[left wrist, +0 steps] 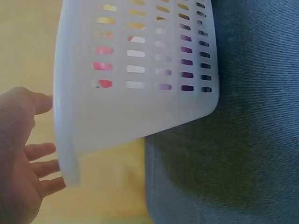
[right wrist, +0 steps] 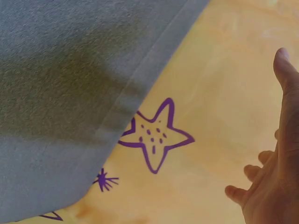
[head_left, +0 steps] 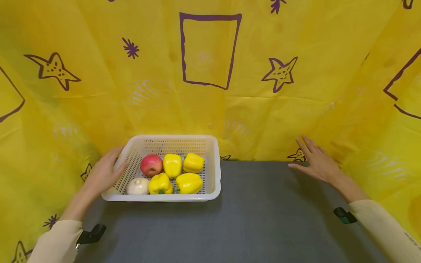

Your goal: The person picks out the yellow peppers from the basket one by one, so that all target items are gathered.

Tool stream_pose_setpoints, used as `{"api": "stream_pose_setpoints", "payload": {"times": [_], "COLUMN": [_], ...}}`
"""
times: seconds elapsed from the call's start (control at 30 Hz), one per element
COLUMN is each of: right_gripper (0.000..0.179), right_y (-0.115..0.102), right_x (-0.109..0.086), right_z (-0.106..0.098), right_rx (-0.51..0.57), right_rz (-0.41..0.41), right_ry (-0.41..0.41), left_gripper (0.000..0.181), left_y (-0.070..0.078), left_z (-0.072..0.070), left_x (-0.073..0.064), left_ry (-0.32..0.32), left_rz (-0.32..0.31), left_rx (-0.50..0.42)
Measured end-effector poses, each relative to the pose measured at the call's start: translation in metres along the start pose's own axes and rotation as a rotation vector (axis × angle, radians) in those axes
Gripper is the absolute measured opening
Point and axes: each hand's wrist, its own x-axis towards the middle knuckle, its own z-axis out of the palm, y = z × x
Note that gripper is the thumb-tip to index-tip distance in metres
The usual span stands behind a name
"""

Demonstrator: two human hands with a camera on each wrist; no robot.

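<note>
A white plastic basket (head_left: 214, 171) stands on the grey table. In it lie a red apple (head_left: 151, 165), a round white vegetable with a short nub (head_left: 137, 186) and several yellow bell peppers, one at the front right (head_left: 189, 183). My left hand (head_left: 106, 171) is at the basket's left end, thumb over the rim. In the left wrist view the thumb and fingertips (left wrist: 51, 186) come right up to the rim, fingers loosely extended. Away to the right, my right hand (head_left: 319, 162) hovers near the table's far edge, fingers spread, with nothing in it.
A yellow cloth (head_left: 210, 109) with purple drawings hangs behind the table and along both sides. The grey tabletop (head_left: 250, 219) extends in front of the basket and to its right. Dark straps (head_left: 92, 233) show at both wrists.
</note>
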Motion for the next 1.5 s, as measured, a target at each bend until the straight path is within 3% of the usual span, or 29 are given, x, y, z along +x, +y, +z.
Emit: {"api": "stream_pose_setpoints", "payload": {"times": [0.17,0.33,0.67,1.13,1.5], "right_gripper": [0.102,0.101,0.102,0.099,0.092], "right_y": [-0.008,-0.018,-0.040,-0.066,-0.096], "right_x": [0.003,0.006,0.016,0.034,0.049], "right_z": [-0.004,-0.007,-0.003,0.025,0.028], "right_rx": [-0.004,0.012,0.024,0.089,0.140], "right_rz": [-0.014,-0.030,-0.089,-0.188,-0.295], "right_ry": [0.013,0.012,0.011,0.011,0.073], "left_gripper": [0.066,0.066,0.061,0.060,0.052], "left_y": [-0.006,-0.010,-0.015,-0.016,-0.016], "left_z": [0.004,0.013,0.020,0.023,0.023], "left_x": [-0.008,-0.016,-0.024,-0.025,-0.026], "left_ry": [-0.028,-0.042,0.045,0.038,0.065], "left_rz": [-0.075,-0.125,-0.159,-0.247,-0.252], "left_rx": [-0.071,-0.083,-0.147,-0.185,-0.227]}}
